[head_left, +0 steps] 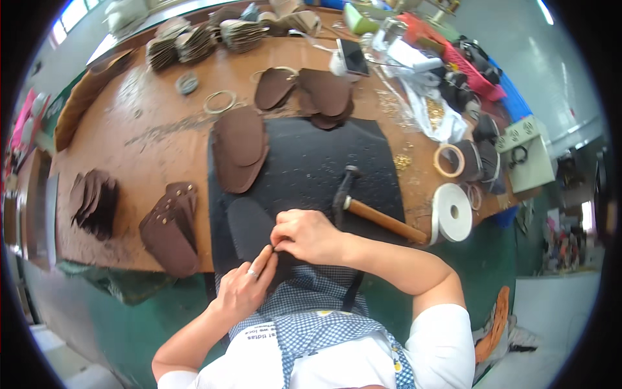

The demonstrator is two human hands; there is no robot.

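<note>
A dark rounded leather piece [248, 220] lies on the black mat [311, 155] at the table's near edge. My left hand [246, 285], a ring on one finger, pinches the near end of this piece. Closed in a pinch, my right hand [306, 236] meets the left fingertips at the same edge. Whatever sits between the right fingertips is too small to make out. To the right of my right hand, a hammer [382, 219] with a wooden handle rests on the mat. Brown rounded leather pieces [240, 146] overlap on the mat's far left part.
More brown leather pieces [329, 94] lie beyond the mat. At left are a fanned stack with metal studs [170, 230] and another brown stack [95, 202]. A white tape roll [451, 212], a tan-rimmed roll [448, 160] and small gold fittings [402, 161] are at right.
</note>
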